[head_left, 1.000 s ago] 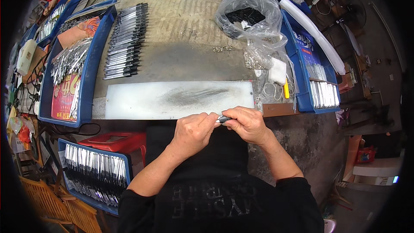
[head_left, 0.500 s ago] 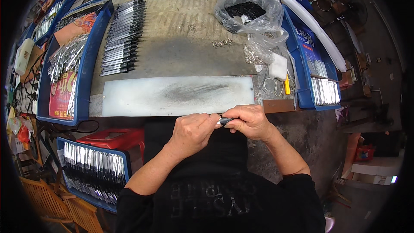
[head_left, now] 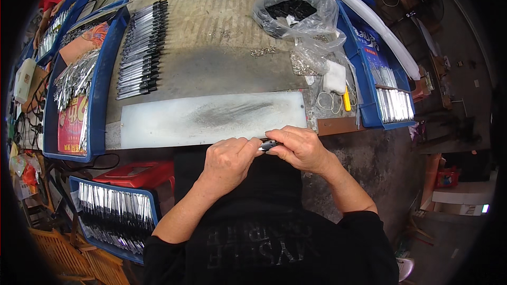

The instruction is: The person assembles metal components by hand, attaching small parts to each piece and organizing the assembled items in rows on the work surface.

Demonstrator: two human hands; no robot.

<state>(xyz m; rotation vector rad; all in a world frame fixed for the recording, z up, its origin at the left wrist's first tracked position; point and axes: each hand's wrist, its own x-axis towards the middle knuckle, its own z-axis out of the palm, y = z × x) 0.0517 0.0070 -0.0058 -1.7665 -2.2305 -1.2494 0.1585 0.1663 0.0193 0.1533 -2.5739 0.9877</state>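
Both my hands meet at the near edge of a long white board [head_left: 158,121] that carries a dark smudge. Between them is a pen [head_left: 268,145], of which a black part and a bit of silver show. My left hand [head_left: 228,162] is closed round one end, most of it hidden by the fingers. Thumb and forefinger of my right hand [head_left: 300,149] pinch the black end. Beyond the board, a row of silver and black pens [head_left: 141,53] lies on the left of the worktable [head_left: 211,63].
Blue trays stand at the left [head_left: 103,100] and right [head_left: 364,103] with silver pen parts. A plastic bag [head_left: 269,21] of black pieces, small metal tips [head_left: 262,51] and a yellow-handled tool [head_left: 347,99] are on the table. Lower left, a blue crate [head_left: 153,206] of pens sits by a red stool [head_left: 142,174].
The whole view has shifted and turned slightly. My hands keep hold of the pen at the board's edge, and more of its black part shows between them.
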